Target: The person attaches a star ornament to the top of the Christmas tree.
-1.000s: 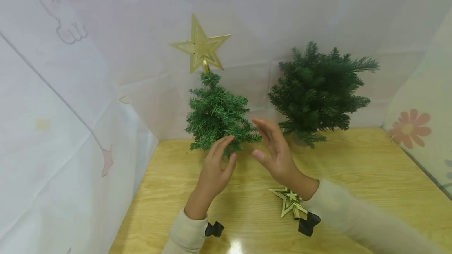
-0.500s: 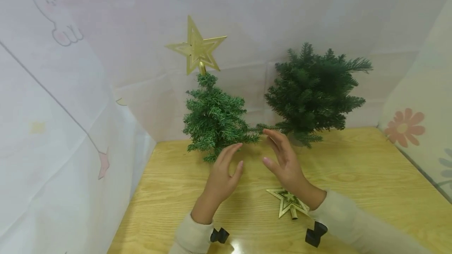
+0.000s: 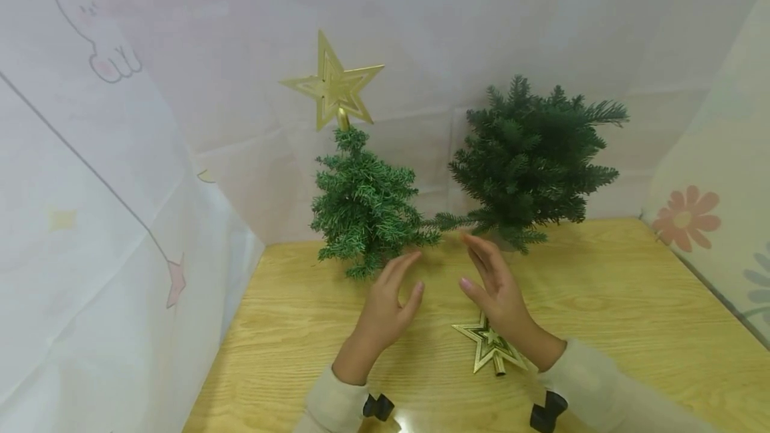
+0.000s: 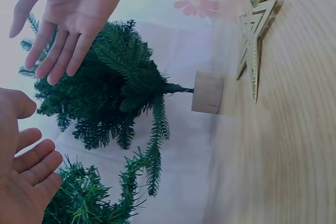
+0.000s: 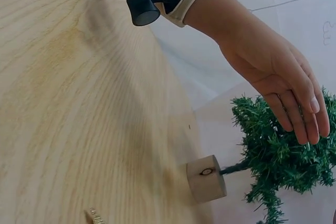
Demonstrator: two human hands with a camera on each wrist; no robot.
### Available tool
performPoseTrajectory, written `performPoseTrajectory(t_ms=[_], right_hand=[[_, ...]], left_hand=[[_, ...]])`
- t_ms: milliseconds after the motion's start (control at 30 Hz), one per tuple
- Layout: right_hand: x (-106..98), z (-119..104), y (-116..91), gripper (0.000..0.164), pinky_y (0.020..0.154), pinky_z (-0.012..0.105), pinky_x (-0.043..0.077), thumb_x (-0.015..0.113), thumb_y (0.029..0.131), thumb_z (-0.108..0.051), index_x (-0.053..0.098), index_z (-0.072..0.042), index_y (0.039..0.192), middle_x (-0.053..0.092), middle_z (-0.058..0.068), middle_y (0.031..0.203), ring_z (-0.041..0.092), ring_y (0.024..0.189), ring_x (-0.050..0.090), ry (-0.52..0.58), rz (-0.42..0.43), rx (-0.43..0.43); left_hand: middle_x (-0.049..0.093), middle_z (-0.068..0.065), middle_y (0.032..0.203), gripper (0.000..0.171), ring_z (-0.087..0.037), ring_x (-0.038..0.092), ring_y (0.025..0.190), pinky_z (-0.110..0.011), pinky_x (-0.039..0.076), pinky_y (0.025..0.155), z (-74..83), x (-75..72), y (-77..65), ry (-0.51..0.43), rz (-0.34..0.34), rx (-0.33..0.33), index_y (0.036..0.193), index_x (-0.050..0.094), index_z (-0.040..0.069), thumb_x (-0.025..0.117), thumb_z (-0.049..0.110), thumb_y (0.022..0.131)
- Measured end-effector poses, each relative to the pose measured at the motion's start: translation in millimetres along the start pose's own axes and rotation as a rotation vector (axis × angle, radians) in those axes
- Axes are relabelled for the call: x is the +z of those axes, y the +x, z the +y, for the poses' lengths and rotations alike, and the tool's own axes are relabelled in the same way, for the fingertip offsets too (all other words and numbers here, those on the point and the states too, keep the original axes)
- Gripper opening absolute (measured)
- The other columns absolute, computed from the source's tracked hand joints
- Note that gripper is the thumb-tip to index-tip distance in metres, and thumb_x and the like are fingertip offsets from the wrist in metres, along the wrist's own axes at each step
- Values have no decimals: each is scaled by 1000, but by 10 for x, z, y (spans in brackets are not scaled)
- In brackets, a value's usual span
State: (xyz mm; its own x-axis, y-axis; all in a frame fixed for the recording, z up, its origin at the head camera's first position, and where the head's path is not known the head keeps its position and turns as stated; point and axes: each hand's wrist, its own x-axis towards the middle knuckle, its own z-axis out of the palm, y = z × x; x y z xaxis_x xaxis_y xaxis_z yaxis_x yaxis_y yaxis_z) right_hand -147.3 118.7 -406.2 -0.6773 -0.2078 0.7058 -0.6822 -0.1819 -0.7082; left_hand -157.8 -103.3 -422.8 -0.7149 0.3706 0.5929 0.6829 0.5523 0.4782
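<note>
Both hands hang over the table with palms facing each other and nothing held. My left hand [image 3: 388, 306] is in front of the left Christmas tree [image 3: 363, 199], its fingers bent loosely near the lowest branches. My right hand [image 3: 496, 293] is to the right, its fingertips overlapping the lower branches of the darker Christmas tree [image 3: 529, 159] in the head view. A gold star topper [image 3: 333, 85] stands on the left tree's tip. Another gold star topper [image 3: 490, 339] lies on the table, partly under the right hand. Wooden block bases [image 4: 208, 92] [image 5: 206, 178] hold the trees upright.
The wood-grain table [image 3: 289, 326] ends at a pale cloth backdrop [image 3: 415, 39] behind the trees. Printed cloth also hangs at the left and right. A low branch [image 3: 448, 220] bridges the space between the trees. Small black cameras [image 3: 379, 407] are strapped at both wrists.
Both hands have drawn back toward the front and slightly right, away from the left tree. The view has shifted slightly; the trees and toppers keep their places.
</note>
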Motion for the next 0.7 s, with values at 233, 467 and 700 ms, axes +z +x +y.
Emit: performPoseTrajectory(t_ms=[233,467,700], right_hand=[[-70,36,-158,62,118,40,18,54,91,16,28,10,146,29,24,151,31,144,22,-10,29,107],[-172,157,-302,61,117,34,20,56,92,14,30,6,147,31,17,150,25,144,24,-96,32,164],[-288,250,-493,59,115,20,20,62,94,3,36,-2,147,36,14,148,25,142,27,-234,-5,265]], left_hand=[[44,-5,146,54,-20,42,134,-44,42,106,-13,92,-41,-4,-51,-72,151,35,25,55,27,101],[40,-4,149,53,-24,40,136,-49,42,105,-42,207,-73,-21,-142,-135,152,34,20,51,33,103],[35,-2,152,57,-25,39,136,-49,43,103,-46,294,-97,-3,-216,-163,154,26,27,41,46,103]])
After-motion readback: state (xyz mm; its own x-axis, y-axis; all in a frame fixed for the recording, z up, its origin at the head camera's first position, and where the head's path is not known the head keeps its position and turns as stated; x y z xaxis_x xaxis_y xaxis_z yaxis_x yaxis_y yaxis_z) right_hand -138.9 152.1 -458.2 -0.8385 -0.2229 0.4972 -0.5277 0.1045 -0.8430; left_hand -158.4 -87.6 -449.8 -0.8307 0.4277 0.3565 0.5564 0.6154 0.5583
